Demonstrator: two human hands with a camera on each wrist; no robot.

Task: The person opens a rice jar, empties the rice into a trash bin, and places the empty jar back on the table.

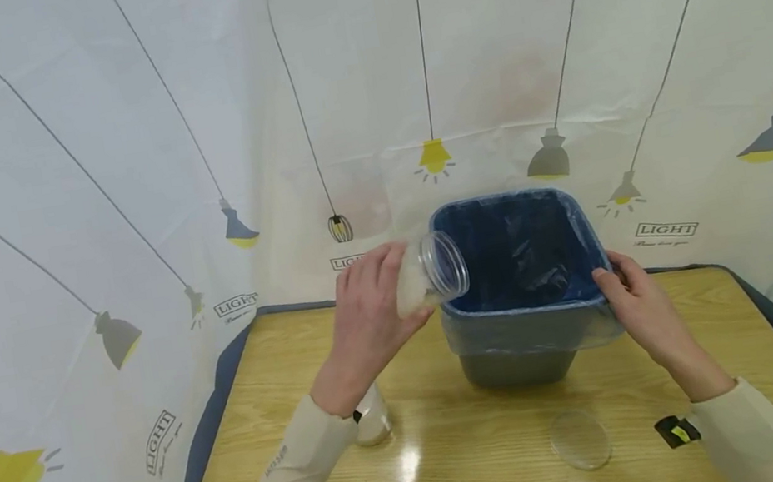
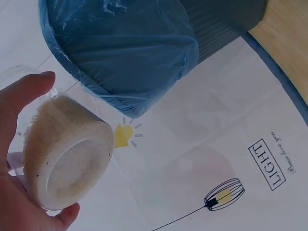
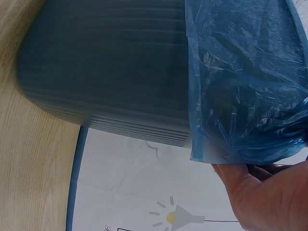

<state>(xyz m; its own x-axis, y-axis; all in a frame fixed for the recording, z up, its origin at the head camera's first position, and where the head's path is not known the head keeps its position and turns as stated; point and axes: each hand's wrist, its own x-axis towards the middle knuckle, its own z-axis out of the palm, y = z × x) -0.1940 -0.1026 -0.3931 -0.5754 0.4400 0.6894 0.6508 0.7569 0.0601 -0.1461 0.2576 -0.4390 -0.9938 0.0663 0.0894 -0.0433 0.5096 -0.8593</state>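
My left hand (image 1: 369, 320) grips a clear jar (image 1: 414, 279) with fingers and thumb round its side. The jar lies tipped over, its open mouth at the left rim of a grey bin (image 1: 516, 368). Pale, rice-like grains (image 2: 62, 130) fill part of the jar in the left wrist view. A thin blue bag (image 3: 240, 82) lines the bin and folds down outside its rim. On the right side, my right hand (image 1: 646, 309) pinches the lined rim, thumb on top and fingers outside, partly hidden by the bag in the right wrist view.
A second clear container (image 1: 373, 420) with pale contents stands under my left wrist, partly hidden. A round clear lid (image 1: 581, 439) lies on the wooden table (image 1: 482, 462) in front of the bin. White lamp-printed sheeting (image 1: 366, 109) rises behind and at both sides.
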